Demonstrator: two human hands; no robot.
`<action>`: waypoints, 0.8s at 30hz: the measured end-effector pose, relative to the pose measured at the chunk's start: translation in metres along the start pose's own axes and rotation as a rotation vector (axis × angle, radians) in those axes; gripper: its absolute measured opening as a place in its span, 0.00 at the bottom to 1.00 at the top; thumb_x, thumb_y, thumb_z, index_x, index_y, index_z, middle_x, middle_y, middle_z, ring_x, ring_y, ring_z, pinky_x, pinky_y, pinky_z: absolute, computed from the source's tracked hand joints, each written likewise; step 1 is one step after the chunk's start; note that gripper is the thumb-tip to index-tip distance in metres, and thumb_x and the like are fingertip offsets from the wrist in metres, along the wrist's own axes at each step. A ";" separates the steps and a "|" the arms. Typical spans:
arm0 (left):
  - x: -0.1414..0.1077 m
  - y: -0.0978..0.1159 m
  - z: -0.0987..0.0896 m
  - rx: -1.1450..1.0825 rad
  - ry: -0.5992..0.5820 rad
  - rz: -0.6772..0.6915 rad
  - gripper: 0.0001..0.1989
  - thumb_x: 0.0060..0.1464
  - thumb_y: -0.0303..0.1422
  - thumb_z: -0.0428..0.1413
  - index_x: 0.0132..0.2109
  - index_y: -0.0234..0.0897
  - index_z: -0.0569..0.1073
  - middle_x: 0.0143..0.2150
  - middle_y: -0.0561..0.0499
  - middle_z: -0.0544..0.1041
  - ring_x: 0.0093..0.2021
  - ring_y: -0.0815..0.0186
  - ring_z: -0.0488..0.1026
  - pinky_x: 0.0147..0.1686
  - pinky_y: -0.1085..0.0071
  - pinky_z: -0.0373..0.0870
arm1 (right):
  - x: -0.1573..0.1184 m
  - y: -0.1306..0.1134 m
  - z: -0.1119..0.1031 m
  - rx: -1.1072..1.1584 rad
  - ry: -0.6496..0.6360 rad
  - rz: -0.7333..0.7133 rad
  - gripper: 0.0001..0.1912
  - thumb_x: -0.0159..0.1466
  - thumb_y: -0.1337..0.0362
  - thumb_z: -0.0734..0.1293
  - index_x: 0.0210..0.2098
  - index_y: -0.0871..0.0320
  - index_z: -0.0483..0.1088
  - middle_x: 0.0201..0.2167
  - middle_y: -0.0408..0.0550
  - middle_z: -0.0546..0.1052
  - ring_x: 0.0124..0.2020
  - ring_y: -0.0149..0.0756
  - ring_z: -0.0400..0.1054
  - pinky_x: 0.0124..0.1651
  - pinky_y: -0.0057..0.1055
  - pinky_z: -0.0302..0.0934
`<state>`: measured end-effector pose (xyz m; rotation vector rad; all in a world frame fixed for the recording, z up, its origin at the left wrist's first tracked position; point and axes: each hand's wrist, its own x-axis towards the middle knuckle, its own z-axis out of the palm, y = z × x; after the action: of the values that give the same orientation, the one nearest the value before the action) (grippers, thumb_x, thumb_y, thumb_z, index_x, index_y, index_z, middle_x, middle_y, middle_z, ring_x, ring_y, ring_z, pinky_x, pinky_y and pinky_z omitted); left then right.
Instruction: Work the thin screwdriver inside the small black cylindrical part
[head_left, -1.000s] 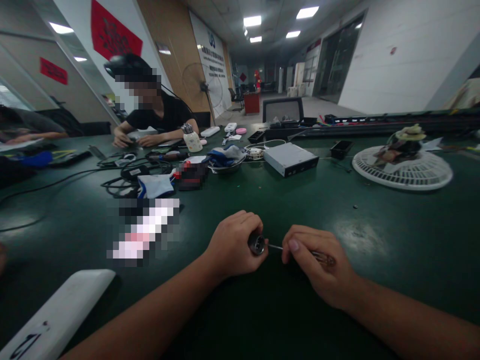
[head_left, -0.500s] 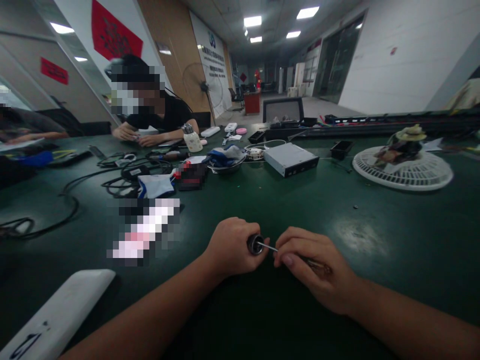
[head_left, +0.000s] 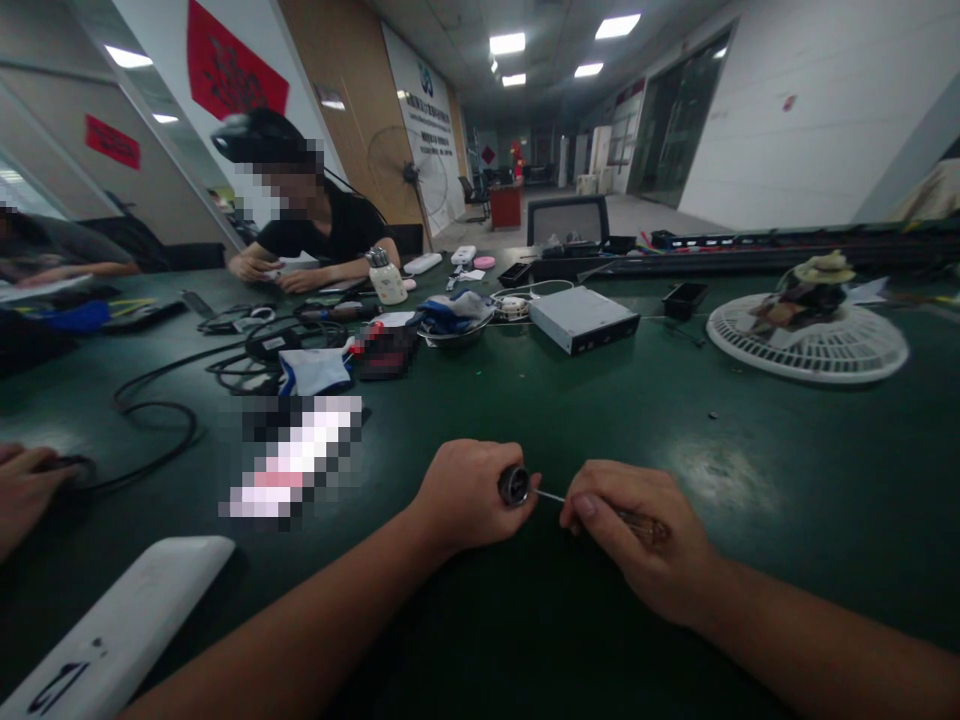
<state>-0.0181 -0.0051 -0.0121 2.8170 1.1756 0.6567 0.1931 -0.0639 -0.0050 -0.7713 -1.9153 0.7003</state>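
Observation:
My left hand [head_left: 466, 495] is closed round a small dark cylindrical part [head_left: 514, 486] with a metallic rim; its hollow-looking end faces me and the rest is hidden in my fist. To the right, my right hand [head_left: 637, 525] grips a screwdriver [head_left: 651, 530] with a brownish, translucent handle. Its thin shaft points left, the tip just beside the cylinder's right edge; whether they touch I cannot tell. Both hands are above the dark green table [head_left: 450, 640].
A white panel [head_left: 142, 620] lies at lower left, near a blurred-out bright screen [head_left: 300, 460]. At the left edge, another person's hand [head_left: 26, 490] touches a black cable [head_left: 150, 470]. Farther off are a disc drive [head_left: 585, 318], a white fan grille [head_left: 806, 335] and a seated person [head_left: 322, 225].
The screwdriver has moved right, its tip leaving the mouth of the cylinder. The cylinder's end has turned more toward me. Another person's hand has appeared at the left edge and the cable has shifted.

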 end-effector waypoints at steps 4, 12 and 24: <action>-0.001 0.002 -0.001 0.004 0.023 -0.023 0.15 0.57 0.42 0.55 0.26 0.39 0.67 0.19 0.55 0.71 0.19 0.67 0.68 0.22 0.70 0.55 | 0.004 -0.004 -0.001 0.043 -0.109 -0.067 0.12 0.71 0.64 0.62 0.34 0.58 0.73 0.29 0.48 0.74 0.31 0.35 0.68 0.35 0.34 0.61; -0.002 0.002 0.001 0.049 0.045 0.031 0.16 0.57 0.43 0.55 0.25 0.39 0.67 0.18 0.55 0.70 0.18 0.67 0.68 0.21 0.69 0.52 | -0.002 -0.001 0.000 0.029 -0.009 -0.088 0.17 0.72 0.66 0.58 0.27 0.57 0.67 0.22 0.44 0.69 0.26 0.33 0.64 0.31 0.33 0.56; -0.001 0.002 -0.002 0.046 0.049 -0.004 0.14 0.56 0.41 0.55 0.26 0.40 0.67 0.20 0.54 0.71 0.22 0.63 0.67 0.24 0.67 0.55 | 0.002 -0.004 -0.005 0.103 -0.111 -0.046 0.15 0.72 0.64 0.58 0.31 0.58 0.70 0.29 0.49 0.74 0.32 0.36 0.69 0.35 0.35 0.61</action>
<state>-0.0181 -0.0075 -0.0105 2.8509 1.2186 0.7115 0.1958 -0.0639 0.0008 -0.6332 -1.9730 0.8212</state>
